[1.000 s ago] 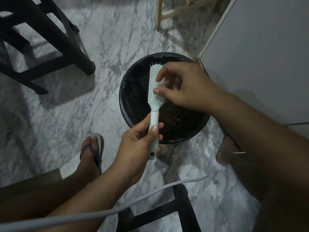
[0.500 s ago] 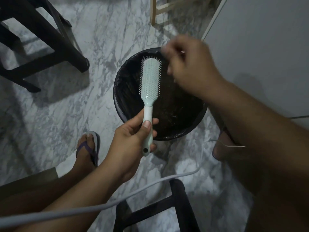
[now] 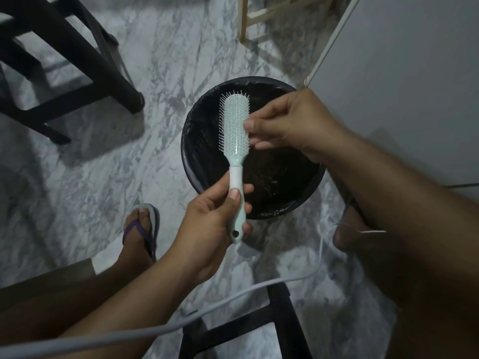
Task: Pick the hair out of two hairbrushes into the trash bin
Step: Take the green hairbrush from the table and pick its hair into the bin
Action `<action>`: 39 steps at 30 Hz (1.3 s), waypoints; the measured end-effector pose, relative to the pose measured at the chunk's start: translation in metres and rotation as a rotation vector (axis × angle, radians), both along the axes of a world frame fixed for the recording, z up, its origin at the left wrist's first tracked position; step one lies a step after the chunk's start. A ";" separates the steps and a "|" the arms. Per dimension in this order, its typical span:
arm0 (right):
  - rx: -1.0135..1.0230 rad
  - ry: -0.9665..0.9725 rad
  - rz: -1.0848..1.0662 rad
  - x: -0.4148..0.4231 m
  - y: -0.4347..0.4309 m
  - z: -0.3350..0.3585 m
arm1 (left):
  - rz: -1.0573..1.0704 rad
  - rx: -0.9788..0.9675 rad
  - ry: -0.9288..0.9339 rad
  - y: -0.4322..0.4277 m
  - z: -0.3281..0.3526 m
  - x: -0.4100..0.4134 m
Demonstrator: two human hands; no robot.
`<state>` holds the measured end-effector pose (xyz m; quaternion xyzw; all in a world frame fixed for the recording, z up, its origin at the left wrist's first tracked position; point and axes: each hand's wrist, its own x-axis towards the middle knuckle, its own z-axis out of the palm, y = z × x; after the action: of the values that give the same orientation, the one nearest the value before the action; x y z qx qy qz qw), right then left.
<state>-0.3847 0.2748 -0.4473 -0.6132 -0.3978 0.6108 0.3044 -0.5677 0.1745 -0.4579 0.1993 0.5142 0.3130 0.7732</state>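
Holding the hairbrush (image 3: 235,128) by its stiff, light handle over the trash bin (image 3: 197,161).
My left hand (image 3: 215,218) grips low; my right hand (image 3: 287,125) pinches at the bristles' right edge (hair too fine to see).

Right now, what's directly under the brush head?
The black-lined trash bin sits on the floor below the hairbrush, which the left hand holds by the handle. The right hand hides part of the bin's inside; its dark contents are unclear.
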 end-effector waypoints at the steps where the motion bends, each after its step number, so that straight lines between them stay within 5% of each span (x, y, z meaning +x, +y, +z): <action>1: 0.035 -0.054 0.027 0.001 0.000 0.002 | -0.001 0.006 0.005 0.000 0.000 0.000; 7: 0.157 -0.165 0.000 0.004 0.006 0.008 | -0.012 0.096 0.033 0.009 0.005 -0.002; 12: 0.256 -0.242 -0.279 0.011 0.015 0.005 | 0.028 0.082 0.071 0.011 0.005 -0.004; 16: 0.593 -0.579 0.041 0.015 0.010 0.010 | -0.001 0.084 0.095 0.008 0.003 -0.004; 20: 0.617 -0.708 0.403 -0.006 -0.005 0.010 | -0.038 0.091 0.183 0.004 0.000 -0.002; 28: 0.646 -0.860 0.381 -0.011 -0.003 0.004 | -0.064 0.125 0.232 0.002 -0.001 -0.002; 34: 0.422 -0.270 -0.231 0.002 0.007 0.010 | 0.021 -0.005 -0.009 0.006 0.003 0.002; 39: 0.062 0.021 -0.066 -0.007 -0.003 0.001 | 0.044 -0.031 -0.085 0.009 0.004 0.002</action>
<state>-0.3919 0.2717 -0.4459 -0.6099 -0.3930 0.5940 0.3476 -0.5659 0.1836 -0.4542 0.1622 0.4900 0.3301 0.7903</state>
